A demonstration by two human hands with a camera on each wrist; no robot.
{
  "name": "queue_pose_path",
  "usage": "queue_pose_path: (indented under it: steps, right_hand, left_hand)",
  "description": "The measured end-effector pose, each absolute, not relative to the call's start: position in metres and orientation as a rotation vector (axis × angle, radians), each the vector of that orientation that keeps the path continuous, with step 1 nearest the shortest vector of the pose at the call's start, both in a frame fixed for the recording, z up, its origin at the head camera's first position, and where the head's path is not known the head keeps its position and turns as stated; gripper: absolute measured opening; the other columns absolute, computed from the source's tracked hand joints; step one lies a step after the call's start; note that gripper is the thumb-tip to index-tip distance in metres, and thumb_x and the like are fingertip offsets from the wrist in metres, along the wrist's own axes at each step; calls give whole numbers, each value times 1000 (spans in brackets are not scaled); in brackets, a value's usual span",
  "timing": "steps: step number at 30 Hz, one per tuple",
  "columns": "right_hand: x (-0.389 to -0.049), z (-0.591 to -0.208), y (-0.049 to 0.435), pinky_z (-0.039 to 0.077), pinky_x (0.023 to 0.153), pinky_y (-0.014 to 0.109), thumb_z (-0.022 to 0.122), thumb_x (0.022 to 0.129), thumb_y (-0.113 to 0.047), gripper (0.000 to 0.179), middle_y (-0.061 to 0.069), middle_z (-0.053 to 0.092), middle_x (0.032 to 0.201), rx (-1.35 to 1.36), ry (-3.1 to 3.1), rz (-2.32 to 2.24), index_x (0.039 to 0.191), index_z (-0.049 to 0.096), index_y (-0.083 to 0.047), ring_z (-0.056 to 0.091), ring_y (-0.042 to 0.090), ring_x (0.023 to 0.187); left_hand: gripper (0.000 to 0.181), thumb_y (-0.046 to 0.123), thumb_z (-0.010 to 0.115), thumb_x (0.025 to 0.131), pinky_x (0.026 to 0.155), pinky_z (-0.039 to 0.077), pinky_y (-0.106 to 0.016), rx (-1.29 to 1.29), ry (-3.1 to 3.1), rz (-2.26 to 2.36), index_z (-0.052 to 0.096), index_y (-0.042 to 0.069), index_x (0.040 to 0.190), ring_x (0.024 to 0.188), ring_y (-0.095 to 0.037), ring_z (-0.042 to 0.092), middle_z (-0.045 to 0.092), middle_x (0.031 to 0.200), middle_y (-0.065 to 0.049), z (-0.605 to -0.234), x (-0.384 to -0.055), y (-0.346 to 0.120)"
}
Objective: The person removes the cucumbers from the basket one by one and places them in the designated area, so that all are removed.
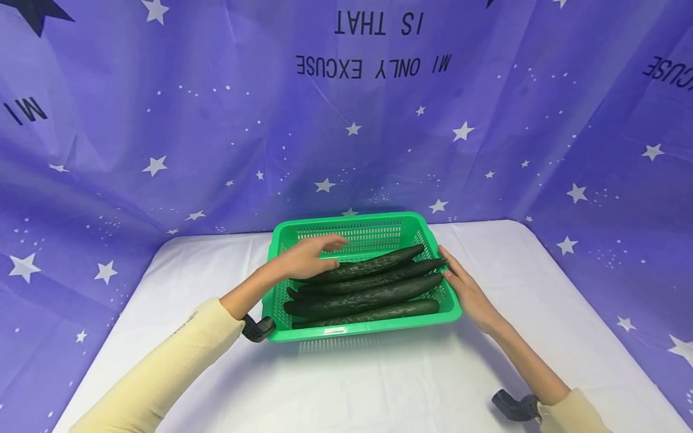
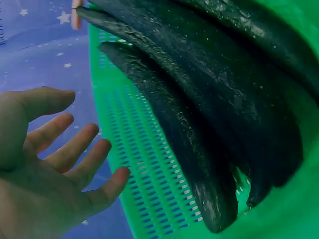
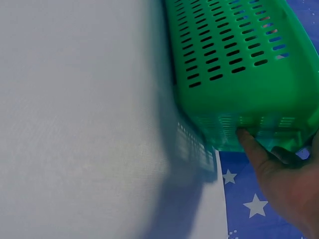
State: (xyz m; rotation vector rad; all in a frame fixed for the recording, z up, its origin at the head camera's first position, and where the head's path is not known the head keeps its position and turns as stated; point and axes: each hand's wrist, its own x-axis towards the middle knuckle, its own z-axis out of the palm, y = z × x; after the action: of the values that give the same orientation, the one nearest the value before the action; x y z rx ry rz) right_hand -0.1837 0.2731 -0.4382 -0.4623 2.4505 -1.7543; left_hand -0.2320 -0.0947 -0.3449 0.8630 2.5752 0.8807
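Several long dark green cucumbers [image 1: 373, 294] lie side by side in a green plastic basket [image 1: 379, 328] with slotted walls. My left hand [image 1: 308, 257] hovers over the basket's left part, near the farthest cucumber. In the left wrist view its fingers [image 2: 84, 149] are spread and hold nothing, with the cucumbers to their right. My right hand [image 1: 471, 297] grips the basket's right end at the rim. The right wrist view shows one finger [image 3: 254, 149] against the outside of the slotted end wall; part of that hand is cut off by the frame edge.
A white cloth [image 1: 411, 379] covers the table under the basket. Purple curtains with stars and lettering [image 1: 373, 66] hang behind and at both sides. Black wrist devices [image 1: 258, 328] sit at both sleeve cuffs, the left one beside the basket's near left corner.
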Motion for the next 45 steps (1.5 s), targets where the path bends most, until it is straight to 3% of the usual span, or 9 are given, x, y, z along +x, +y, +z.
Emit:
queue_pose_path:
  steps: [4, 10, 19, 28, 32, 37, 39, 43, 45]
  right_hand:
    - [-184, -439, 273, 21, 113, 40, 32, 111, -27, 54, 4, 10, 166, -464, 2456, -1761, 162, 14, -28, 11, 28, 148]
    - [-185, -442, 275, 21, 107, 19, 31, 111, -29, 54, 4, 10, 166, -457, 2458, -1766, 162, 14, -25, 7, 27, 149]
    - [-185, -443, 273, 11, 116, 53, 31, 111, -30, 55, 7, 12, 166, -454, 2451, -1766, 162, 15, -19, 6, 27, 149]
    - [-185, -443, 273, 10, 115, 56, 32, 111, -29, 54, 7, 12, 165, -452, 2456, -1779, 162, 16, -17, 6, 27, 149]
    - [-185, -443, 273, 11, 116, 51, 32, 111, -29, 54, 7, 13, 165, -441, 2456, -1781, 162, 16, -17, 7, 26, 149]
    - [-185, -443, 273, 19, 112, 23, 31, 111, -30, 54, 7, 14, 165, -430, 2460, -1768, 162, 16, -19, 9, 25, 149]
    - [-184, -442, 272, 19, 111, 23, 31, 111, -31, 54, 7, 14, 165, -427, 2461, -1767, 162, 16, -19, 9, 25, 148]
    - [-184, -442, 272, 16, 115, 39, 31, 111, -32, 54, 6, 15, 165, -418, 2471, -1763, 162, 17, -19, 9, 24, 148]
    - [-185, -442, 271, 17, 115, 33, 31, 111, -31, 54, 7, 15, 165, -420, 2469, -1766, 162, 17, -18, 9, 25, 148]
  left_hand:
    - [54, 9, 61, 98, 106, 38, -52, 818, 2502, 818, 44, 5, 149, 135, -36, 44, 49, 146, -19, -351, -245, -84]
    - [54, 9, 61, 100, 104, 42, -49, 762, 2446, 683, 43, 6, 150, 134, -37, 44, 48, 146, -20, -364, -265, -69]
    - [49, 7, 62, 99, 100, 46, -44, 736, 2373, 693, 50, 8, 146, 133, -33, 47, 52, 143, -18, -385, -276, -60]
    - [50, 3, 70, 92, 93, 50, -43, 864, 2489, 602, 58, 9, 140, 124, -32, 55, 59, 134, -17, -391, -275, -54]
    - [50, 0, 70, 91, 90, 51, -40, 863, 2468, 653, 59, 8, 139, 123, -30, 56, 62, 131, -16, -391, -278, -54]
    - [51, -3, 67, 90, 83, 51, -34, 814, 2384, 791, 59, 7, 139, 127, -30, 53, 58, 136, -16, -391, -278, -58]
    - [51, -4, 66, 89, 83, 52, -34, 829, 2355, 845, 59, 4, 139, 127, -31, 53, 58, 137, -15, -390, -279, -61]
    - [50, -4, 63, 89, 92, 51, -37, 876, 2301, 920, 57, 1, 139, 129, -32, 52, 56, 140, -14, -389, -279, -66]
    - [50, -3, 62, 90, 97, 49, -39, 872, 2280, 949, 56, 2, 140, 131, -32, 49, 54, 143, -12, -388, -279, -69]
